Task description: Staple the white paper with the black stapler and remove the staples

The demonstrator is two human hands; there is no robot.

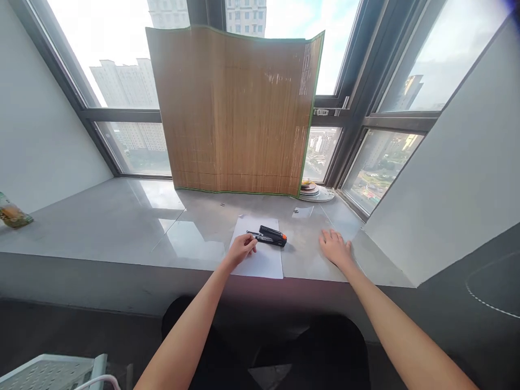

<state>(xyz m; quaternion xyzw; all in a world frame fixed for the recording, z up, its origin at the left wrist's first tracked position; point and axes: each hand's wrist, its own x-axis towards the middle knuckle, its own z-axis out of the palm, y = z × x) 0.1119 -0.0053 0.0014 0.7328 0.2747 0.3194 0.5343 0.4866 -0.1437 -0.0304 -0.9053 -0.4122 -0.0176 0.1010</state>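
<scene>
Stapler (277, 236): it lies on the white paper (262, 265) in front of me, near my left fingers, black with an orange bit at its right end
How far along: the stapler looks opened up, with its shiny inside part showing, so I think that much is done; closing it back up looks left to do, and I see no staple in the paper
My left hand (242, 249): my fingers are curled in and close together, right by the thin metal end of the stapler; I cannot tell if they grip it or just touch it
My right hand (336, 248): it lies flat with my fingers spread out, gripping nothing, on the surface (122, 227)
White paper: thin, flat and smooth, with its near end at the front edge
Surface: grey, hard and shiny, with bright sun shapes on it
Tiny dark bits (222, 205): they lie past the paper, too small to name
Brown mat (239, 114): wavy, with thin up-and-down lines and a green edge, standing by the window (122, 115)
Plates (311, 190): round, in a pile beside the mat
</scene>
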